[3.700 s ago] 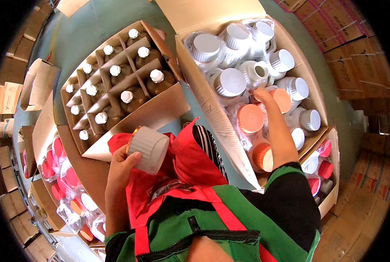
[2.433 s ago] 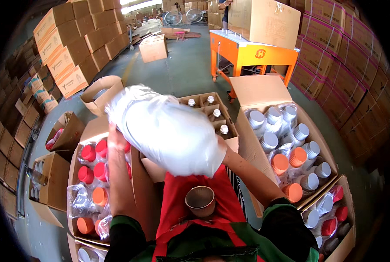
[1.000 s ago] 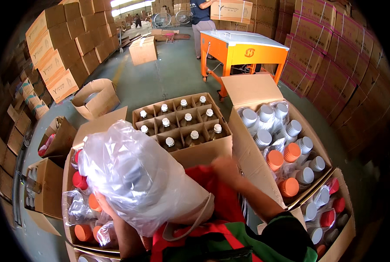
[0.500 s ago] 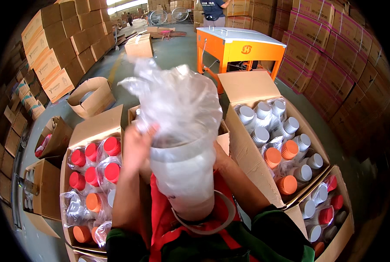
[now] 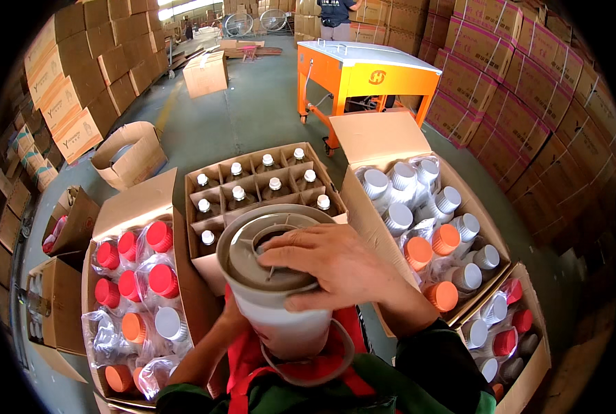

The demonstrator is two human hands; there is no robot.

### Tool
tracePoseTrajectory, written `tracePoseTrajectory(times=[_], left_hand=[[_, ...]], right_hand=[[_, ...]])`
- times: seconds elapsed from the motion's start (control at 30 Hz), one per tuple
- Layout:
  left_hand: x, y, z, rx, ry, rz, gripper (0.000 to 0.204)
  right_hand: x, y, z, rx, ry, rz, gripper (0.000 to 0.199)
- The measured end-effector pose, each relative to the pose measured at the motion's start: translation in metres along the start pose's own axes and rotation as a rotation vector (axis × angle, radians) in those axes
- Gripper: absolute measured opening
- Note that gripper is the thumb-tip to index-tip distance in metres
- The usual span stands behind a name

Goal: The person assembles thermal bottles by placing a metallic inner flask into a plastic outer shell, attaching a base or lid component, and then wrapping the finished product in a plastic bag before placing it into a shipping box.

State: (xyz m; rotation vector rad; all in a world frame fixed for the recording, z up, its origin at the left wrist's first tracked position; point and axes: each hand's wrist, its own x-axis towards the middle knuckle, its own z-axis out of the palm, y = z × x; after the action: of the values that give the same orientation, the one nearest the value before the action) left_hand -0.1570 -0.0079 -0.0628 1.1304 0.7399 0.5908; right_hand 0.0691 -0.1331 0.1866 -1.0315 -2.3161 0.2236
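A grey-white plastic thermos flask casing (image 5: 280, 317) stands close to my body, round end up, with a dark hole in the middle of that end. A loop handle (image 5: 342, 355) hangs at its lower right. My left hand (image 5: 233, 316) holds the casing's left side, its fingers largely hidden behind it. Across the top lies my right hand (image 5: 335, 265), palm down, fingers stretched out and apart, with fingertips over the central hole. Just beyond the casing is a divided carton (image 5: 252, 146) of dark glass flask liners (image 5: 241, 195) with white tips.
An open carton (image 5: 139, 200) at left holds bagged flasks with red, orange and grey caps. Two more cartons stand at right, one with a raised flap (image 5: 380, 138). Farther off are an orange machine (image 5: 370, 72), stacked boxes (image 5: 473, 83) and a person (image 5: 335, 17).
The clear plastic bag that covered the casing's top is out of sight. My right hand has moved from the side onto the top, and my left hand has dropped lower. The liner carton now shows.
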Motion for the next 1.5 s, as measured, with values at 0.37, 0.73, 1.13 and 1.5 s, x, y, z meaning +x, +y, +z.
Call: tracePoseTrajectory(times=[0.37, 0.73, 1.13, 1.5], left_hand=[[-0.084, 0.132, 0.069, 1.558, -0.778, 0.086, 0.057], [0.065, 0.164, -0.02, -0.123, -0.146, 0.715, 0.059], [0.105, 0.118, 0.004, -0.337, -0.139, 0.543, 0.063], [0.081, 0.163, 0.054, 0.928, 0.182, 0.971, 0.041]], right_hand=[[0.028, 0.15, 0.027, 0.319, 0.161, 0.715, 0.042], [0.075, 0.133, 0.083, 0.128, 0.129, 0.556, 0.036], [0.058, 0.17, 0.079, 0.933, 0.255, 0.377, 0.033], [0.04, 0.266, 0.164, 1.588, 0.584, -0.014, 0.044]])
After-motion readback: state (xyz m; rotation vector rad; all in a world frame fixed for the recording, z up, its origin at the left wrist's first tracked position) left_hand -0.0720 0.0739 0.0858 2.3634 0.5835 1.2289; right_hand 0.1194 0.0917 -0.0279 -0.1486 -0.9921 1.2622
